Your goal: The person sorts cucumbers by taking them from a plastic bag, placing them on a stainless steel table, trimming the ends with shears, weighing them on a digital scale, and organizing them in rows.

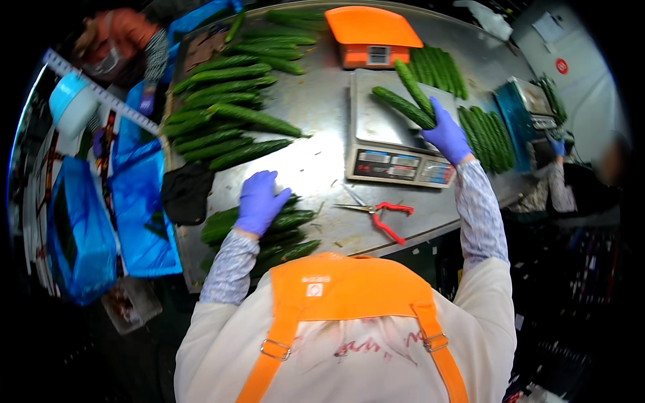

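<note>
My right hand (pixel 447 132), in a purple glove, grips two cucumbers (pixel 407 103) by their near ends. They spread apart in a V above the steel pan of a digital scale (pixel 370 126); whether they touch the pan I cannot tell. My left hand (pixel 261 201), gloved alike, hovers over or rests on a near pile of cucumbers (pixel 292 220), thumb apart from the fingers and nothing visible in its grasp. Part of that pile is hidden beneath the hand and forearm. Red-handled pruning shears (pixel 374 208) lie with blades apart between the pile and the scale.
More cucumbers (pixel 227 93) are heaped at the far left of the metal table (pixel 322 166). Cucumber rows (pixel 486 138) flank the scale's right side, behind which stands an orange scale (pixel 374 38). Blue plastic bags (pixel 138 211) hang leftward. Co-workers (pixel 123 43) stand at both sides.
</note>
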`<state>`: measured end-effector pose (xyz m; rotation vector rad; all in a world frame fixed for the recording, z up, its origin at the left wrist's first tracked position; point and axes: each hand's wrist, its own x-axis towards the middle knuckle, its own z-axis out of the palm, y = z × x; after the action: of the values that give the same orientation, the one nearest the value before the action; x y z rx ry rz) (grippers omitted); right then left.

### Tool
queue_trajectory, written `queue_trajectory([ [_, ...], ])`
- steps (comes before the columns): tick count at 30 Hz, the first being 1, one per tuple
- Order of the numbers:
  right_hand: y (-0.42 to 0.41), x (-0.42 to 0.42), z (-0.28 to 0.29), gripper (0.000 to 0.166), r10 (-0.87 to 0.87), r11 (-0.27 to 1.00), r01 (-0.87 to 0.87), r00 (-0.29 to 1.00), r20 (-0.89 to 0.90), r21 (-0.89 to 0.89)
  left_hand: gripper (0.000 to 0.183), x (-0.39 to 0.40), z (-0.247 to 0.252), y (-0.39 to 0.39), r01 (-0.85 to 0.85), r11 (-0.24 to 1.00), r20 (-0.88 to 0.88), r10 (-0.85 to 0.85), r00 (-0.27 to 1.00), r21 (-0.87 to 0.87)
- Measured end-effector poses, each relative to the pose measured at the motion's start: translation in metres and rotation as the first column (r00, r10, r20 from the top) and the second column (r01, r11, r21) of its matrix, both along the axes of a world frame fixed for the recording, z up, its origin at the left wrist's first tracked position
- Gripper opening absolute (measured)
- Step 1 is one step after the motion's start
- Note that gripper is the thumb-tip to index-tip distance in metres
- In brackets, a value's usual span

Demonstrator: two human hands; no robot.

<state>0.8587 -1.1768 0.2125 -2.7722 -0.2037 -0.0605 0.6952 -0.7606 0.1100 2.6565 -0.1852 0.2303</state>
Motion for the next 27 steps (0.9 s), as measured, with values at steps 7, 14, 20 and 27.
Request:
queue_trajectory([
  [7, -0.023, 0.027, -0.017, 0.094, -0.019, 0.977, -0.007, 0.993, -0.118, -0.213, 0.050, -0.009, -0.011, 0.003, -0.113, 0.992, -0.180, 0.100, 0.979, -0.062],
  [14, -0.021, 0.024, -0.009, 0.104, -0.007, 0.993, 0.002, 0.999, -0.045, -0.115, 0.050, -0.009, 0.000, 0.000, -0.159, 0.984, -0.275, 0.131, 0.953, -0.084],
  [20, -0.030, 0.018, -0.001, 0.092, -0.009, 0.999, 0.016, 0.989, 0.149, -0.046, 0.051, -0.009, 0.005, -0.002, -0.186, 0.980, -0.363, 0.149, 0.920, -0.071],
  [27, -0.047, 0.008, -0.001, 0.082, -0.047, 0.998, 0.052, 0.977, 0.206, -0.019, 0.053, -0.005, 0.012, -0.004, -0.162, 0.987, -0.447, 0.136, 0.884, -0.020],
])
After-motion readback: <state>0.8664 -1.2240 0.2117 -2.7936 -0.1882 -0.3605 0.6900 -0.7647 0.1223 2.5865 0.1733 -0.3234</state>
